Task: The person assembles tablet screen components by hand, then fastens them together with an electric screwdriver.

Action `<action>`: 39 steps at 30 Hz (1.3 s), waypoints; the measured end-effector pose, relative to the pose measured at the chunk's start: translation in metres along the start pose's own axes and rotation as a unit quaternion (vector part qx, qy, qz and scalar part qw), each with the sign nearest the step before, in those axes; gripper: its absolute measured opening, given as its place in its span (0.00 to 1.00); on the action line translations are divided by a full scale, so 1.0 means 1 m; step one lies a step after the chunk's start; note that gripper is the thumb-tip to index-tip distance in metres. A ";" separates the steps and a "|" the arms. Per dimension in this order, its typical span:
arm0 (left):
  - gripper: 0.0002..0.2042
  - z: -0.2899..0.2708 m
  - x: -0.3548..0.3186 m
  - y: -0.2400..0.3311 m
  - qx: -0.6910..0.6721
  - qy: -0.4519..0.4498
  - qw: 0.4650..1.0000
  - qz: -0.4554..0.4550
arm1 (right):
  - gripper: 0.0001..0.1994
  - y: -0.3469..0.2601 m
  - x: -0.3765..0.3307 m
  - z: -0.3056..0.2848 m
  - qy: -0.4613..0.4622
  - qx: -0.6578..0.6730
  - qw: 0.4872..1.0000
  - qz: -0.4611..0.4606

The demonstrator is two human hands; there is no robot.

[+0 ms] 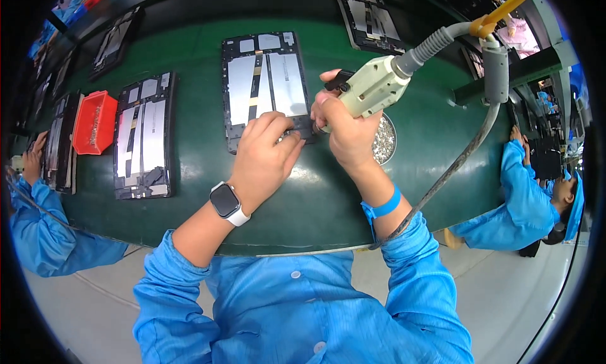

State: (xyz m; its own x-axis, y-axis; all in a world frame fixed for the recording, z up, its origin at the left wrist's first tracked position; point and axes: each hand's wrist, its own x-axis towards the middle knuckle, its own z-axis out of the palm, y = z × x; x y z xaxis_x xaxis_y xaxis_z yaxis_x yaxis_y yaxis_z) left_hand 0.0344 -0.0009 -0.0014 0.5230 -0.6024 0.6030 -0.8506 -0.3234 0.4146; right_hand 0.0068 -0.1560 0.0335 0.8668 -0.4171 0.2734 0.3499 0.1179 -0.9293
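Observation:
An opened tablet (240, 80) lies on the green bench in front of me, its silver battery plates and a dark ribbon strip showing. My left hand (268, 148) rests on its lower end, fingers bent and drawn together near the bottom right corner; whatever they pinch is too small or hidden to name. In my right hand (350, 127) I grip a pale electric screwdriver (377, 83), tilted, with its nose down at the tablet's right edge. Its tip is hidden by my fingers. Beside that hand stands a round metal dish of small screws (384, 140).
Left of me are another opened tablet (144, 137) and a red bin (95, 115) holding small parts. More tablets, including one at the back (369, 20), lie around. The screwdriver's cable (470, 156) hangs along my right forearm. Co-workers in blue sit at both sides.

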 end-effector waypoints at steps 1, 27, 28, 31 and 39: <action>0.08 -0.001 -0.001 -0.001 0.003 0.001 1.000 -0.001 | 0.13 0.002 0.000 0.002 -0.002 0.001 1.000 0.002; 0.07 0.002 -0.008 -0.009 -0.002 0.012 1.000 0.000 | 0.13 0.008 0.002 0.001 0.014 0.026 0.999 -0.018; 0.07 0.003 -0.007 -0.007 -0.006 0.013 1.000 -0.001 | 0.13 0.007 0.001 0.000 0.011 0.015 1.000 -0.020; 0.08 0.001 -0.005 -0.005 -0.016 0.006 1.000 -0.006 | 0.13 0.006 0.003 0.001 0.006 -0.001 1.000 -0.020; 0.08 0.003 -0.006 -0.005 -0.006 0.007 1.000 -0.007 | 0.10 0.008 0.004 -0.001 0.002 -0.004 1.000 -0.022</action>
State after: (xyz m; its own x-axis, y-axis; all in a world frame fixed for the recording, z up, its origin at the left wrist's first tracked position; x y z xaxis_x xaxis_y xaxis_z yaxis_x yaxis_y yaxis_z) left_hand 0.0352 0.0020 -0.0097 0.5362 -0.5875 0.6061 -0.8422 -0.3236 0.4313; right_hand 0.0128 -0.1577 0.0274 0.8493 -0.4248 0.3135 0.3847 0.0913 -0.9185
